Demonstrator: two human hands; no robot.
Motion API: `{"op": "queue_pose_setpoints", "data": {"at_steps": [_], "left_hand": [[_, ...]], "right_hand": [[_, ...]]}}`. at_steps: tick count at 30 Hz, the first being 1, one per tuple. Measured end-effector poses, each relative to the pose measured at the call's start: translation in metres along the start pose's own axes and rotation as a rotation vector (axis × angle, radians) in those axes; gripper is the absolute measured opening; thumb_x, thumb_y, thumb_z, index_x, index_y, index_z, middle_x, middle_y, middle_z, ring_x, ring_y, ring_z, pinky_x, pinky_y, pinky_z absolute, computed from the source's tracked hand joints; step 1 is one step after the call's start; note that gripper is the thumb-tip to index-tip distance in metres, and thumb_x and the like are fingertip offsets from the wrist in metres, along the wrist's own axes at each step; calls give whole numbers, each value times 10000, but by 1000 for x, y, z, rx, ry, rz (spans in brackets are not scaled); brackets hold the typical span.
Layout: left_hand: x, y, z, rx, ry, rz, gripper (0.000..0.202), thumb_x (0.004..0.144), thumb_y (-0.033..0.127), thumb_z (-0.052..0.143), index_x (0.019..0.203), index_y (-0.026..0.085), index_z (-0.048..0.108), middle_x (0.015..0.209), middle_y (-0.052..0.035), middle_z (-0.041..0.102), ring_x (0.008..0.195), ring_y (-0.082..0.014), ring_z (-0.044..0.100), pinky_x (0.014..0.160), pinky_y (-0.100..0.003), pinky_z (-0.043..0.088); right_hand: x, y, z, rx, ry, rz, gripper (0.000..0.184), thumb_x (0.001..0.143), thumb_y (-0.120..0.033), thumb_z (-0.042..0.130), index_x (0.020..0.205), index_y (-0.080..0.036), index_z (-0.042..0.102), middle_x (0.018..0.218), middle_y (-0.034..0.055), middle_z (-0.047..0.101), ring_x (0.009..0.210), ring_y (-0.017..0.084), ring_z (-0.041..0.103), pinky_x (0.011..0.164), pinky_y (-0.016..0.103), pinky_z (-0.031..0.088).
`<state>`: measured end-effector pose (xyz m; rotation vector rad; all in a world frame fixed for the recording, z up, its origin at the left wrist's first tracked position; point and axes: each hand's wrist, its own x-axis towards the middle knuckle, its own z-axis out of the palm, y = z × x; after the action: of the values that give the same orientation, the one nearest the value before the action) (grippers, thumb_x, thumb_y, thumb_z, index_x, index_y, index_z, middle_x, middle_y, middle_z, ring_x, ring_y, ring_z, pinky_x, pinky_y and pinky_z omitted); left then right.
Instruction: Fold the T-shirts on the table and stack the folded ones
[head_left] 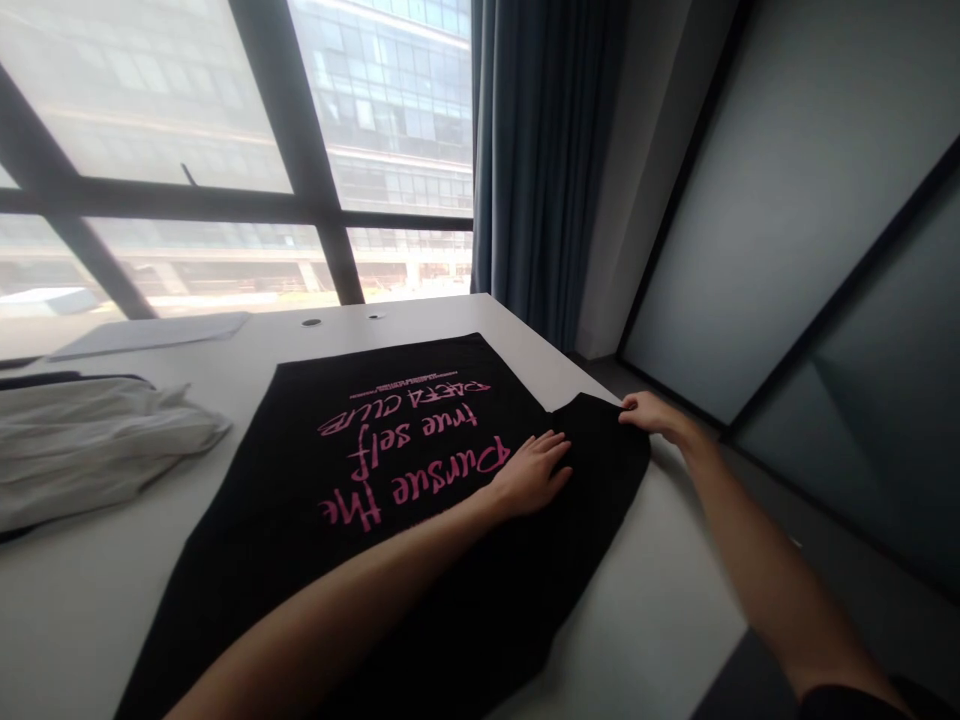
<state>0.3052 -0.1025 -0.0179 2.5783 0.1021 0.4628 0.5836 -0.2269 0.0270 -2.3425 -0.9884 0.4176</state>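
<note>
A black T-shirt (300,590) with pink lettering lies spread on the white table, its print upside down to me. My left hand (531,474) rests flat on the shirt, fingers stretched out, just right of the lettering and near the base of a sleeve. At the table's right edge, my right hand (651,414) pinches the outer end of that sleeve between thumb and fingers. The near part of the shirt runs out of view at the bottom, and my left forearm covers some of it.
The white table (525,345) has two round cable holes near its far edge. Grey and dark folded clothing (97,445) lies at the left, with a flat white sheet (150,335) behind it. Beyond stand large windows, a blue curtain (544,170) and frosted panels.
</note>
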Motion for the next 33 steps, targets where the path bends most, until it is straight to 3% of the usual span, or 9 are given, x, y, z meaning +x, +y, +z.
{"op": "queue_pose_setpoints", "data": {"at_steps": [4, 7, 13, 16, 18, 21, 25, 28, 33], "left_hand": [[10, 1, -4, -313, 223, -137, 378, 931, 252, 560, 1290, 166, 645, 1350, -105, 632, 1257, -243, 584, 1138, -390, 413], [16, 3, -10, -711, 247, -296, 342, 958, 262, 537, 1264, 143, 634, 1250, -118, 675, 1081, -228, 669, 990, -392, 535], [15, 8, -19, -1288, 220, -432, 604, 1039, 494, 411, 1572, 271, 234, 1482, -173, 495, 1107, -246, 670, 883, -436, 587], [13, 8, -21, -1199, 293, -529, 685, 1027, 506, 451, 1605, 335, 126, 1574, -148, 389, 1230, -269, 608, 933, -419, 561], [12, 7, -21, -1108, 346, -561, 745, 1012, 397, 520, 1613, 329, 87, 1536, -133, 450, 1247, -260, 597, 963, -394, 545], [12, 5, -22, -1040, 374, -508, 804, 978, 237, 538, 1615, 336, 57, 1464, -103, 537, 1200, -238, 630, 962, -393, 555], [11, 6, -28, -868, 379, -428, 780, 841, 20, 533, 1552, 291, 361, 1515, -58, 494, 1267, -223, 582, 1026, -343, 521], [10, 10, -36, -821, 275, -478, 696, 797, -18, 480, 1455, 206, 524, 1388, -84, 615, 1162, -238, 648, 993, -359, 543], [9, 17, -50, -791, 249, -545, 728, 779, -13, 465, 1489, 145, 476, 1352, -134, 638, 1060, -253, 696, 923, -371, 570]], "right_hand": [[-23, -17, 0, 327, 32, -82, 215, 695, -272, 686, 879, -162, 675, 727, 15, 674, 630, 145, 602, 525, 221, 438], [-39, -37, 10, 529, 72, -170, 277, 701, -330, 716, 919, -163, 679, 819, 43, 708, 704, 170, 637, 568, 242, 481], [-75, -83, 47, 648, 0, -385, 363, 741, -387, 764, 1040, -188, 713, 1025, 65, 731, 898, 209, 672, 771, 326, 556], [-84, -93, 59, 670, -333, -431, 409, 805, -430, 730, 1142, -198, 708, 1073, 87, 728, 846, 203, 690, 717, 346, 582], [-80, -89, 61, 711, -409, -425, 390, 860, -453, 673, 1146, -190, 706, 1077, 103, 730, 838, 203, 703, 703, 347, 587], [-61, -74, 61, 699, -144, -386, 311, 887, -412, 614, 1051, -172, 725, 1019, 109, 742, 874, 219, 708, 737, 360, 587], [-36, -53, 67, 466, 140, -456, 247, 871, -300, 556, 976, -187, 749, 1040, 103, 751, 1013, 260, 688, 919, 449, 552], [-27, -46, 77, 372, 128, -543, 302, 882, -269, 506, 1039, -215, 759, 1164, 87, 733, 1165, 259, 641, 1077, 469, 458], [-21, -44, 93, 330, 35, -627, 403, 926, -293, 473, 1260, -233, 690, 1385, 66, 628, 1339, 235, 526, 1191, 460, 330]]}}
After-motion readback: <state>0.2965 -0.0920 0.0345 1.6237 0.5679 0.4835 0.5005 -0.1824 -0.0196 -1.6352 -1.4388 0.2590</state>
